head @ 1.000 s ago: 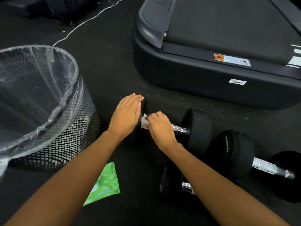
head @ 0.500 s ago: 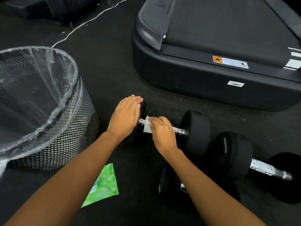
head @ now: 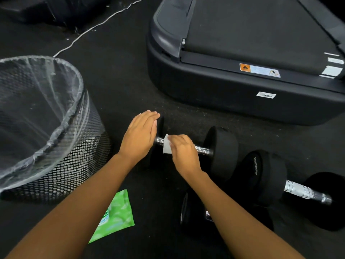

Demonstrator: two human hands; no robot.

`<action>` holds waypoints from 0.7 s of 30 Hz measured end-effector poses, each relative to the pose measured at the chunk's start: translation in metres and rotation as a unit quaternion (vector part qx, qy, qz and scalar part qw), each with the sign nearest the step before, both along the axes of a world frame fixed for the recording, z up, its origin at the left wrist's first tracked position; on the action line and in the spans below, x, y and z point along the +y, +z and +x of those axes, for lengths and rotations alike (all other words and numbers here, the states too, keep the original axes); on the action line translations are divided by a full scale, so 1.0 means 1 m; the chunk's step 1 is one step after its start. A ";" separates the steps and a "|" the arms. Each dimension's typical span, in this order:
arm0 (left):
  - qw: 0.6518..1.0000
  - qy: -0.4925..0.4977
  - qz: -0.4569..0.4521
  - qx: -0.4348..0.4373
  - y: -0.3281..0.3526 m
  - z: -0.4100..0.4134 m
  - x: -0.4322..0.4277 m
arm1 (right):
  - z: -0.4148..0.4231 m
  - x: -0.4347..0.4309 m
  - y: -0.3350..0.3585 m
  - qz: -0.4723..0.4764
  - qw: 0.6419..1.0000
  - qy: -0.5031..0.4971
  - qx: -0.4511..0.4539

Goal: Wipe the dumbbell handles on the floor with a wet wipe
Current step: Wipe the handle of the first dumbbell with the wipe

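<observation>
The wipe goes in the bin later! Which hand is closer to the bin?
Left. The left hand rests on the dumbbell end beside the bin; the right hand holds the wipe farther away.

Bin (head: 56, 165) left, treadmill (head: 242, 105) behind dumbbells (head: 224, 146) (wipes pack (head: 115, 215) nearer)

This was a gym: a treadmill (head: 242, 43) stood at two o'clock on black speckled floor (head: 115, 86), dumbbells (head: 270, 174) lay at four o'clock, and a lined mesh bin (head: 78, 165) sat at nine o'clock.
</observation>
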State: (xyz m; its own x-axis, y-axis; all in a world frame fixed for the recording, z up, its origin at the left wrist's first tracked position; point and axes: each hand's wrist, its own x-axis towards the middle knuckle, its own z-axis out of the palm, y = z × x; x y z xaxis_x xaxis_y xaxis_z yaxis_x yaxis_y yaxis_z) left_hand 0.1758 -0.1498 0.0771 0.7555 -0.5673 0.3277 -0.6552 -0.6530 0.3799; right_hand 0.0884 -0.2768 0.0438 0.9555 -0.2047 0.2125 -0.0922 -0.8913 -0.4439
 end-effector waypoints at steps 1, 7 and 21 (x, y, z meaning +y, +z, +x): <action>1.000 -0.001 -0.001 -0.001 0.000 0.000 0.001 | -0.006 -0.001 -0.004 0.005 1.000 0.004 -0.029; 1.000 0.002 -0.002 0.003 0.000 0.000 -0.001 | 0.001 -0.005 0.001 0.034 0.997 -0.051 0.038; 1.000 0.004 0.005 0.000 -0.001 0.001 -0.001 | 0.017 -0.006 0.023 0.043 0.985 -0.070 0.151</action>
State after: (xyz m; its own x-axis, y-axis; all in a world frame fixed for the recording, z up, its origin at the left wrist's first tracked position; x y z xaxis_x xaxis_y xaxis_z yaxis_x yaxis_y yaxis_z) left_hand 0.1768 -0.1504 0.0762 0.7598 -0.5646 0.3222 -0.6501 -0.6614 0.3741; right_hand 0.1049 -0.2824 0.0673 0.9332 -0.3446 -0.1021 -0.3522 -0.8201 -0.4509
